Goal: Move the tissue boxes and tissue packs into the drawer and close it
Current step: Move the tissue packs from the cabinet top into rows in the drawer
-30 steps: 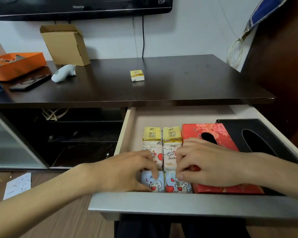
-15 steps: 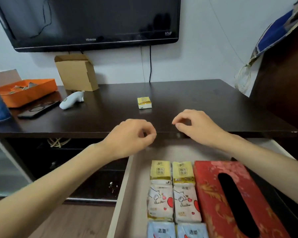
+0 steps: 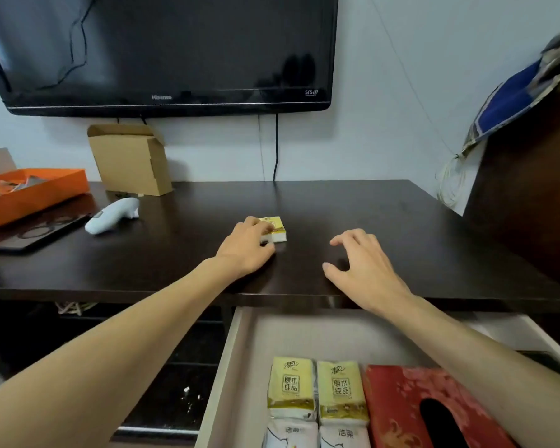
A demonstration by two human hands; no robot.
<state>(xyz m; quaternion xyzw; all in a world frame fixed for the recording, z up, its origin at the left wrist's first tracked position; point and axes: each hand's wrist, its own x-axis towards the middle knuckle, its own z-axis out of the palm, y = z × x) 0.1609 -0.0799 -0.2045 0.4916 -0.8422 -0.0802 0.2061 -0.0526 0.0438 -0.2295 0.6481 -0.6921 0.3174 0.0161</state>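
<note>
A small yellow tissue pack (image 3: 276, 231) lies on the dark table top (image 3: 385, 221). My left hand (image 3: 248, 247) is on it, fingers closed around its left side. My right hand (image 3: 366, 270) hovers open over the table to the right, holding nothing. Below, the drawer (image 3: 236, 367) is pulled out. It holds two yellow tissue packs (image 3: 317, 388), white packs (image 3: 317, 434) in front of them, and a red tissue box (image 3: 401, 409) on the right, partly hidden by my right forearm.
An open cardboard box (image 3: 133, 158) stands at the back of the table under a wall-mounted TV (image 3: 162, 50). A white handheld device (image 3: 112, 215), a black phone (image 3: 36, 234) and an orange tray (image 3: 29, 194) sit at the left. A dark cabinet (image 3: 530, 195) rises at right.
Both hands left the packs in the drawer and rose over the table. My left hand reached forward and closed on the yellow pack; the view tilted up.
</note>
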